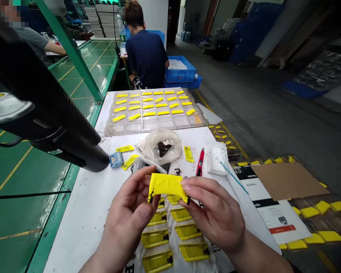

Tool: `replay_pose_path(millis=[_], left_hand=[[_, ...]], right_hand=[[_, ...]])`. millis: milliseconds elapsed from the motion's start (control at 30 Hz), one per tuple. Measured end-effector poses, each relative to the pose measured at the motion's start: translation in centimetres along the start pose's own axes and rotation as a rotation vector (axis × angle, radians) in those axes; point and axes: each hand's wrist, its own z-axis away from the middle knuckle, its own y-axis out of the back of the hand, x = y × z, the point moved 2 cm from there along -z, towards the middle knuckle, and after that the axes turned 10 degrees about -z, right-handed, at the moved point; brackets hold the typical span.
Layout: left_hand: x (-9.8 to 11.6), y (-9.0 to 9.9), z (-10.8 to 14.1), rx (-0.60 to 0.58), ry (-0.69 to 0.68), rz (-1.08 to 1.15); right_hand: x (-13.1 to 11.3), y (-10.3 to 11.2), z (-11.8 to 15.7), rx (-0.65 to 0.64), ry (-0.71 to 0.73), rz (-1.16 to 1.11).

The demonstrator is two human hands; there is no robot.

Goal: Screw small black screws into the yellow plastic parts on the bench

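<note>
Yellow plastic part [166,185] is pinched firmly between left hand [126,216] and right hand [213,214]. Could get dropped onto the yellow trays [156,239] below if fingers slip, tbh.

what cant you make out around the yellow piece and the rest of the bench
Head view: the yellow piece has its back hidden by the left hand and right hand.
Head view: the dark bits are blurred by the plastic bag.
Head view: the co-worker's hands are hidden by their body.
Head view: the printed sheet's small print is too small to read.
</note>
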Motion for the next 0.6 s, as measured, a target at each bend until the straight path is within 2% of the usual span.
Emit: replay_pose_path(millis=[67,167,367,500,600], left_hand=[[-0.2,-0.1,-0.2,-0.053,0.096,0.129],[0.3,-0.6,-0.6,-0.051,0.181,0.231],[0.7,-1.4,-1.2,-0.081,0.325,0.371],[0.1,-1.4,-1.2,-0.14,0.393,0.444],[-0.1,-1.3,-1.1,-0.14,0.417,0.46]], right_hand=[[0.0,-0.2,-0.1,-0.012,-0.011,-0.009],[0.3,-0.4,0.0,0.0,-0.055,-0.026],[1.0,-0.7,1.2,0.114,-0.142,-0.129],[0.7,-0.6,1.1,0.137,-0.124,-0.161],[0.3,-0.4,0.7,0.133,-0.085,-0.15]])
